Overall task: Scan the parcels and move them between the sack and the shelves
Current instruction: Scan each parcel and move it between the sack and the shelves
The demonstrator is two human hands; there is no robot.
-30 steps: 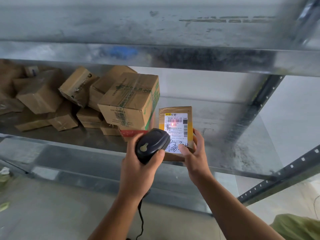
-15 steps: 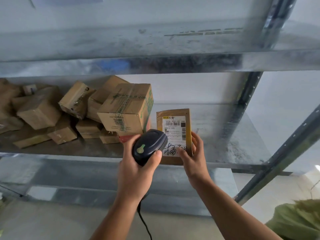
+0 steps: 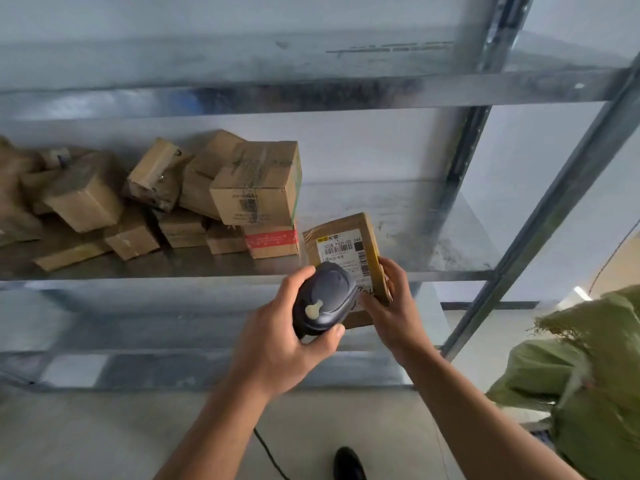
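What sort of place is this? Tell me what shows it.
Probably a parcel depot or courier storeroom: metal shelving piled with taped cardboard boxes, a barcode scanner in the left hand at a labelled parcel the right hand holds, and a green sack.

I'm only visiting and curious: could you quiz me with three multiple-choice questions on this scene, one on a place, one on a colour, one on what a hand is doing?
1. Where is the green sack? A) on the top shelf B) at lower right, beside the shelving C) inside a carton
2. What colour is the tape on the small box under the large carton? A) red B) blue C) black
3. What does the left hand grip? A) nothing B) a tape roll C) the scanner
Answers: 1 B, it bulges beside the rack. 2 A, a red band wraps it. 3 C, its fingers curl round the scanner; the right hand holds the labelled parcel.
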